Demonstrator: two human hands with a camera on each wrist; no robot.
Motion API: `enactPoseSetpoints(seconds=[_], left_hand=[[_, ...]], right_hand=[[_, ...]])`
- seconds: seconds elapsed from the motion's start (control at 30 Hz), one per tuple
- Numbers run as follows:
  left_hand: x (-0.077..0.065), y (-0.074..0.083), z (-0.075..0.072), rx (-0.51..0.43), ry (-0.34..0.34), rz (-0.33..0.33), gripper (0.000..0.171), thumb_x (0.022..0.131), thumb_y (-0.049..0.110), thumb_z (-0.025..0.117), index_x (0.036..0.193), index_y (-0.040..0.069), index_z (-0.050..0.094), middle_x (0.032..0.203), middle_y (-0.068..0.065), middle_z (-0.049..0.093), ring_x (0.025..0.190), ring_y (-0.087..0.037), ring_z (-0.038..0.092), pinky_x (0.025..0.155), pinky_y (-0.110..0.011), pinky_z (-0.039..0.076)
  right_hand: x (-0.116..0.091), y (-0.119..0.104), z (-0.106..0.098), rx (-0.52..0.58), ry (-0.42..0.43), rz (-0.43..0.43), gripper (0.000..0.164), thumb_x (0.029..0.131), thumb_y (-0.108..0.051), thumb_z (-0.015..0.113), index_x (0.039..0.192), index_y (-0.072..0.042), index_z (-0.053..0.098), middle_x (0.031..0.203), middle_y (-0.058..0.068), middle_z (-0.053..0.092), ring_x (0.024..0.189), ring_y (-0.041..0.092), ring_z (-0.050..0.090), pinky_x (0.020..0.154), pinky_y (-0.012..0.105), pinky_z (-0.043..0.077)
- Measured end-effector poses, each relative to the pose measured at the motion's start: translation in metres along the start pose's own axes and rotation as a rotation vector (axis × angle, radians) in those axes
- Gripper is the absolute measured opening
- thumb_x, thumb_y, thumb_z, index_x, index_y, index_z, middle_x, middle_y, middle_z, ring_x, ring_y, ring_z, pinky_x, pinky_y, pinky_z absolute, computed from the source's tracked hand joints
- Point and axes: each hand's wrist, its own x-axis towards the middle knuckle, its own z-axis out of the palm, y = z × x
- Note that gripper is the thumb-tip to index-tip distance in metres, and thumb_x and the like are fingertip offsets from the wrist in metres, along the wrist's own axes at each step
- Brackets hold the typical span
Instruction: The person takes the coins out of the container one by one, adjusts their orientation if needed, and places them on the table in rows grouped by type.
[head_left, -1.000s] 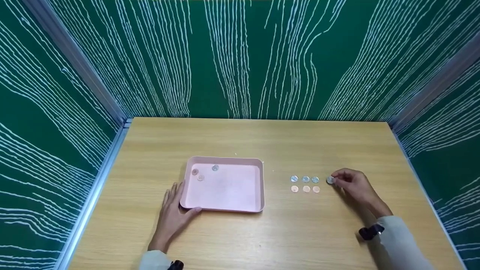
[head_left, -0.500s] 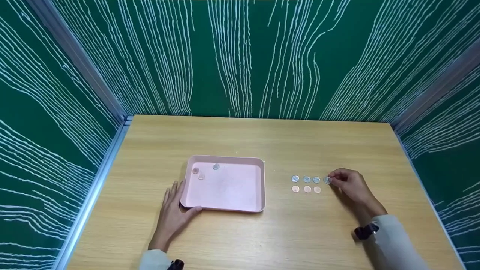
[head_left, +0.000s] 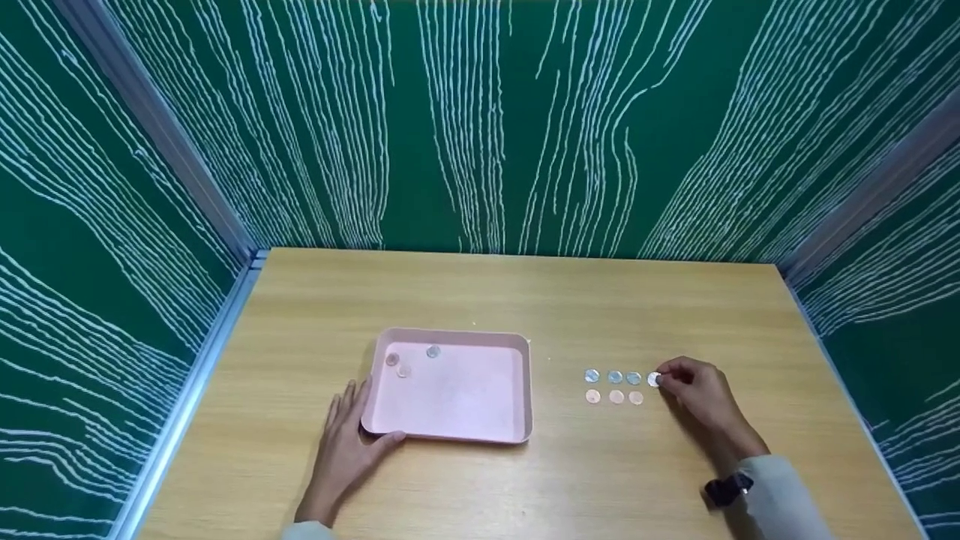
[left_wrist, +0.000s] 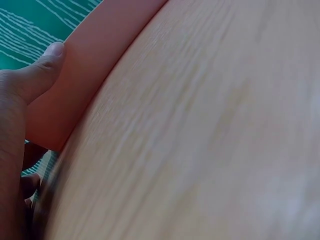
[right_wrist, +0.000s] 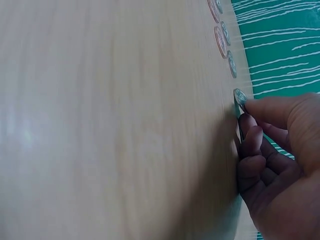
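Note:
In the head view, my right hand [head_left: 701,394] pinches a silver coin [head_left: 654,379] at the right end of a row of silver coins [head_left: 615,377]. The right wrist view has that coin [right_wrist: 240,96] slightly tilted at the thumb and fingertip, close over the table. Copper coins [head_left: 616,397] form a second row on the near side. My left hand [head_left: 346,454] rests against the near left corner of a pink tray [head_left: 480,436], thumb along its front wall, fingers reaching up its left side. Inside the tray lie a silver coin [head_left: 433,351] and two copper-toned coins [head_left: 397,365].
The wooden table [head_left: 450,495] is bounded at the back and sides by green panels [head_left: 420,150] with white wavy lines. Grey metal rails [head_left: 187,412] run along its edges. A dark wrist strap [head_left: 727,489] sits on my right forearm.
My right hand has moved the pinched silver coin slightly left, bringing it close to the other silver coins in the row. My left hand and the tray stay put; the head view shifts slightly.

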Motion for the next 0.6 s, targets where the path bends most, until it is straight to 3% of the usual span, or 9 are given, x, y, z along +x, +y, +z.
enactPoseSetpoints(seconds=[0.37,0.6], left_hand=[[-0.001,0.003,-0.001,0.006,-0.011,-0.006,0.112,0.086,0.057,0.09,0.171,0.007,0.038,0.172,-0.037,0.031,0.162,-0.057,0.023,0.136,-0.065,0.011],[0.002,0.005,-0.001,0.009,-0.02,-0.015,0.113,0.085,0.057,0.091,0.171,0.007,0.038,0.172,-0.036,0.031,0.163,-0.054,0.024,0.137,-0.063,0.01]], right_hand=[[-0.006,-0.004,0.004,-0.054,0.087,-0.034,0.01,0.102,-0.001,0.076,0.111,0.004,0.078,0.096,0.013,0.074,0.077,0.01,0.061,0.06,0.017,0.051],[-0.017,-0.02,0.011,0.127,0.068,-0.03,0.024,0.106,-0.012,0.076,0.122,0.005,0.075,0.104,0.019,0.073,0.075,0.019,0.066,0.052,0.025,0.057]])
